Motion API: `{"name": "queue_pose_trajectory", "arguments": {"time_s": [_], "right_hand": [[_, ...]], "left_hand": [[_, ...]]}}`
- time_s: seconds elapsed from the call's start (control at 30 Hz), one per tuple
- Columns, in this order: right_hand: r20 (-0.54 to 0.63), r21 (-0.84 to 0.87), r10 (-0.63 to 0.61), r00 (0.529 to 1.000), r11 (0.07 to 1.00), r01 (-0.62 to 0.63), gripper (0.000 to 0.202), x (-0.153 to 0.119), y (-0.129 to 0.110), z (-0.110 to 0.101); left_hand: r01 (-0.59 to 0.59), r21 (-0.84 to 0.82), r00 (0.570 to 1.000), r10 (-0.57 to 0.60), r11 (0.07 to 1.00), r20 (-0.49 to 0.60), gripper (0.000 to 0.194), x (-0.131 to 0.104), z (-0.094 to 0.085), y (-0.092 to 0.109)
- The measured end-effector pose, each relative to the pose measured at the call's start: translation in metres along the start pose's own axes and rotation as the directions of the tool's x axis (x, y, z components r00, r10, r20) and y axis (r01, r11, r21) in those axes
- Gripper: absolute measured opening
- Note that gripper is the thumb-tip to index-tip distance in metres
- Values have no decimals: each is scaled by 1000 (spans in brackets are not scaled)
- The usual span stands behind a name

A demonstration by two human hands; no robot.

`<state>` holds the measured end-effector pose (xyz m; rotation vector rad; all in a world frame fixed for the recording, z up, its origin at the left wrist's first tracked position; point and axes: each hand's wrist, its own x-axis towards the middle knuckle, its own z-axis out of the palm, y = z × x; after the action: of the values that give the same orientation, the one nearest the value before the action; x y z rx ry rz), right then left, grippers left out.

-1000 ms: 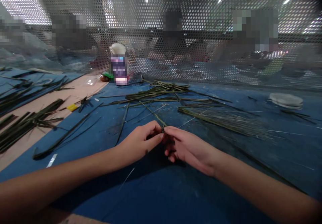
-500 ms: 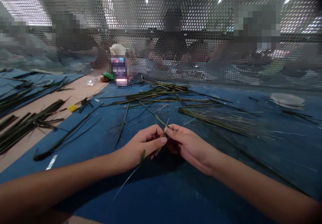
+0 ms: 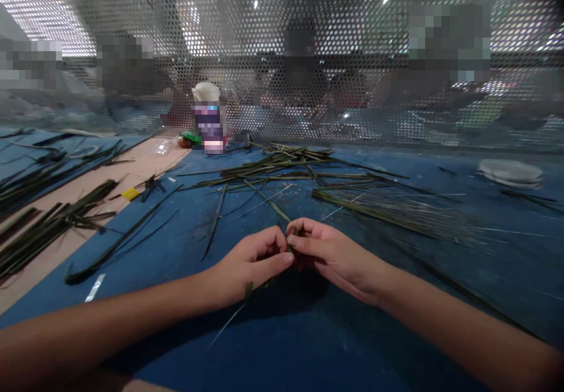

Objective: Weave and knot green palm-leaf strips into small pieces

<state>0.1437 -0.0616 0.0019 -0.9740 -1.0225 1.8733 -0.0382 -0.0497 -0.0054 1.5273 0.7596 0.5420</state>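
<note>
My left hand [image 3: 258, 262] and my right hand [image 3: 326, 251] meet over the blue table mat, fingertips nearly touching. Both are closed in a pinch on a thin green leaf strip [image 3: 275, 207], which runs up and away to the left from between the fingers. Below my left hand the strip's green end [image 3: 249, 289] shows, with a pale thin thread-like tip trailing down left. The part between the fingers is mostly hidden. Beyond the hands lies a pile of similar green strips [image 3: 282, 163]. To the right is a bundle of strips [image 3: 365, 210] with fine pale ends.
A blurred container with a white top [image 3: 206, 92] stands at the back by a perforated metal screen [image 3: 352, 39]. White round lids [image 3: 510, 173] lie at the right. More leaf strips [image 3: 57, 221] and a yellow piece [image 3: 130, 194] lie at the left. People appear dimly behind the screen.
The fingers of my right hand have curled further round the strip, and the pale tip that stuck up between the hands no longer shows. Both hands sit slightly lower in view.
</note>
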Motion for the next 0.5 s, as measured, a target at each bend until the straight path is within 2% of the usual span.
{"name": "queue_pose_trajectory", "arguments": {"time_s": [0.07, 0.23, 0.37, 0.5], "right_hand": [[14, 24, 16, 1000, 1000, -17, 19, -1, 1, 0], [-62, 73, -30, 998, 997, 34, 18, 1, 4, -1], [12, 194, -54, 998, 980, 51, 17, 6, 5, -6], [67, 223, -26, 997, 975, 11, 17, 11, 2, -12]], "left_hand": [[-4, -19, 1000, 4, 1000, 19, 26, 0, 0, 0], [-11, -65, 1000, 13, 998, 16, 25, 2, -1, -1], [-61, -117, 998, 56, 991, -39, 24, 5, -2, -3], [-82, -168, 995, 72, 982, -66, 22, 6, -2, -4]]}}
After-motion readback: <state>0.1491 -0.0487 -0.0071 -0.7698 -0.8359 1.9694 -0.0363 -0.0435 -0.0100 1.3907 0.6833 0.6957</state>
